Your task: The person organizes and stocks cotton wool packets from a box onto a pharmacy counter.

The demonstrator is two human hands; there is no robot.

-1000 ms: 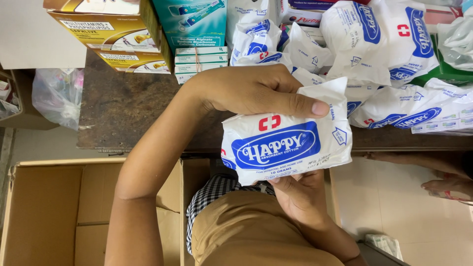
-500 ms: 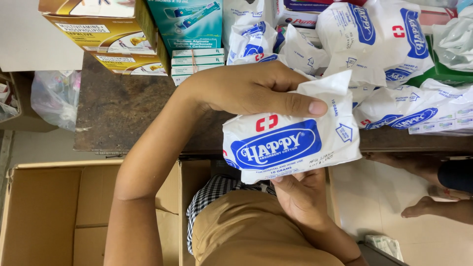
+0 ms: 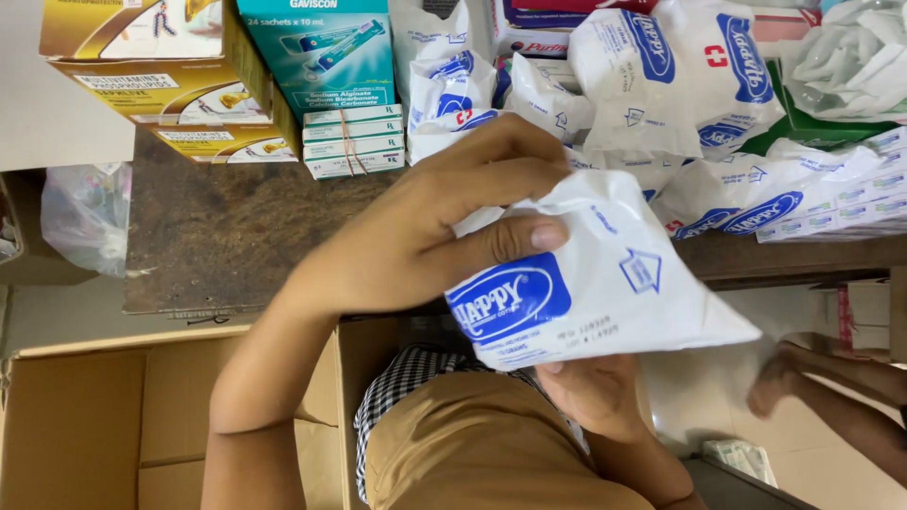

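I hold a white plastic packet (image 3: 614, 293) with a blue oval label in front of my body, just at the edge of a dark brown counter (image 3: 236, 236). My left hand (image 3: 435, 227) comes in from the lower left and grips the packet's top, thumb pressed on its face. Beneath the packet, my right hand (image 3: 595, 392) supports its lower edge and is mostly hidden by it. The packet is tilted, its right corner pointing down to the right.
Several similar white packets (image 3: 661, 85) are piled on the counter at the back right. Yellow cartons (image 3: 161, 85), a teal carton (image 3: 321, 57) and banded small boxes (image 3: 354, 142) stand at the back left. An open cardboard box (image 3: 85, 425) sits lower left. Another person's blurred limb (image 3: 822, 378) shows at the right.
The packet has turned and tilted, and its red cross is now covered. My left hand has shifted further over its top. The other person's limb at the right has moved.
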